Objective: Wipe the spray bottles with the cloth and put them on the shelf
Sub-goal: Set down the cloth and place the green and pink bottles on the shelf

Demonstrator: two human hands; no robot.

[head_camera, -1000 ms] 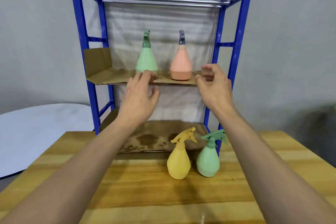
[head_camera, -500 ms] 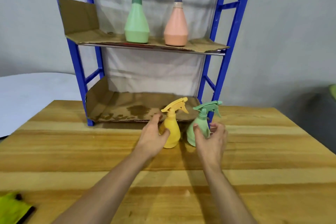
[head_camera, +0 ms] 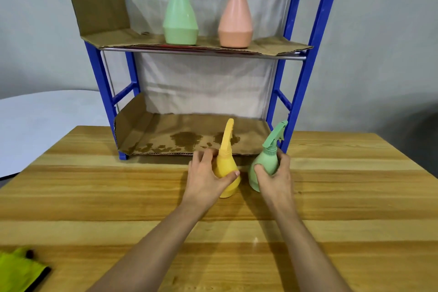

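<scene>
My left hand (head_camera: 205, 177) is wrapped around a yellow spray bottle (head_camera: 227, 166) on the wooden table (head_camera: 94, 197). My right hand (head_camera: 276, 176) grips a small green spray bottle (head_camera: 266, 160) beside it, tilted a little to the right. Both stand just in front of the blue shelf's (head_camera: 301, 83) lower level. On the upper cardboard-lined level stand a tall green bottle (head_camera: 180, 14) and a tall pink bottle (head_camera: 235, 16). The yellow-green cloth (head_camera: 19, 270) lies at the table's near left corner, away from both hands.
Stained cardboard (head_camera: 184, 137) lines the shelf's lower level. A round white table (head_camera: 42, 125) sits to the left behind the wooden one. A grey wall stands behind the shelf.
My hands came down from the upper shelf level to the two small bottles on the table and closed around them. The green bottle now leans slightly.
</scene>
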